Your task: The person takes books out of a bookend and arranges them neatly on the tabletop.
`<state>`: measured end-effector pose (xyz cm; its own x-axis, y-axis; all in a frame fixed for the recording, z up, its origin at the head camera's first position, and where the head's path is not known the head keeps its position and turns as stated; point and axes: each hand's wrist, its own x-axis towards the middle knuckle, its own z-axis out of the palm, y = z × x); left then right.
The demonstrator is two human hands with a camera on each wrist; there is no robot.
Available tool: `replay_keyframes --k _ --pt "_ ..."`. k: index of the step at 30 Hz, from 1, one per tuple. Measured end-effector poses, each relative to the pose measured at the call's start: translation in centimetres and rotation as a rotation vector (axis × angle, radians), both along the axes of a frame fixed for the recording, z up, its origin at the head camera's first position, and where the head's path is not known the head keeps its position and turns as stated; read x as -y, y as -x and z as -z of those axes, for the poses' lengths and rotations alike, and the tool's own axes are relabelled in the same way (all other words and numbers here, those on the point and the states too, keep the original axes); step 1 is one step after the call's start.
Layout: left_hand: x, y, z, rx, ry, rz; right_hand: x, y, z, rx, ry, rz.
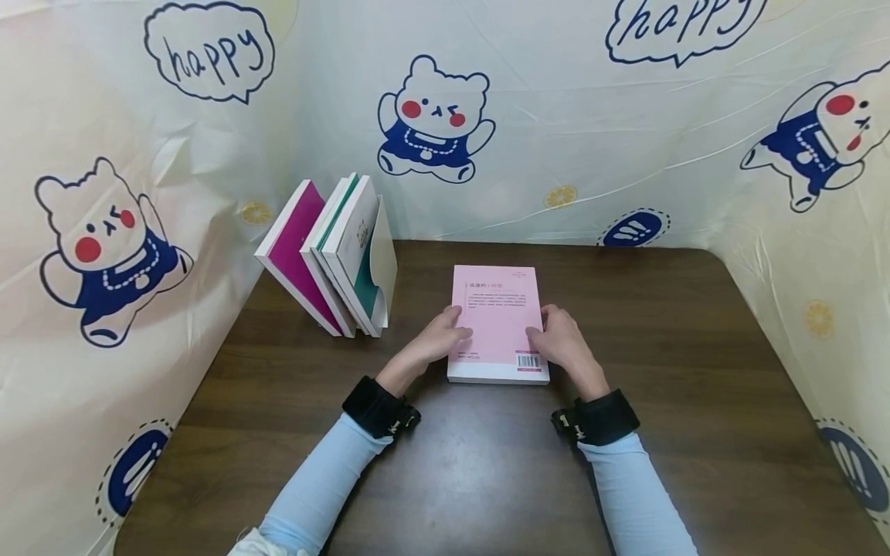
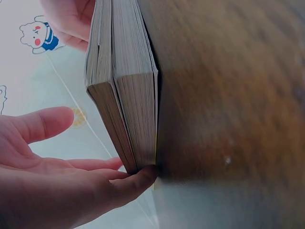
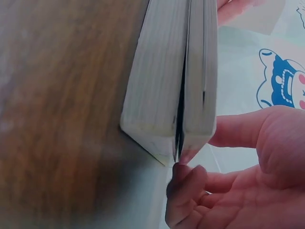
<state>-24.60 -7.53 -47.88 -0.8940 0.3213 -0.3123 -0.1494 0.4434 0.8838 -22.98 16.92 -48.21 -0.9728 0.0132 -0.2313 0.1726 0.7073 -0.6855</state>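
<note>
A pink book (image 1: 495,324), back cover up with a barcode, lies on top of another book (image 3: 150,90), as the page edges in the wrist views show. My left hand (image 1: 439,338) is at the stack's left side. In the left wrist view its fingers touch the side of the books, mostly straight, while the thumb (image 2: 52,124) stands apart from the cover. On the opposite side my right hand (image 1: 565,344) pinches the upper book, its thumb on the cover and its curled fingertips (image 3: 188,183) at the gap between the two books.
Several books (image 1: 341,255) lean in a row at the table's back left, beside a cream bookend (image 1: 384,262). The brown table (image 1: 660,347) is bordered at the back and sides by a pale printed sheet (image 1: 556,116).
</note>
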Motion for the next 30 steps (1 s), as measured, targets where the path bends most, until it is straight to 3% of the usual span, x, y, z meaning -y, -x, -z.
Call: replay_keyframes --k 15,22,30 --pt "0.3 0.0 -0.2 -0.008 0.01 0.011 -0.1 0.0 0.2 -0.015 0.002 -0.025" --pt "0.6 -0.6 -1.1 -0.006 0.035 -0.007 -0.2 0.0 0.1 -0.019 0.01 -0.06" --pt "1.6 -0.8 -1.4 -0.034 0.048 0.017 -0.3 -0.2 0.1 -0.035 0.061 -0.078"
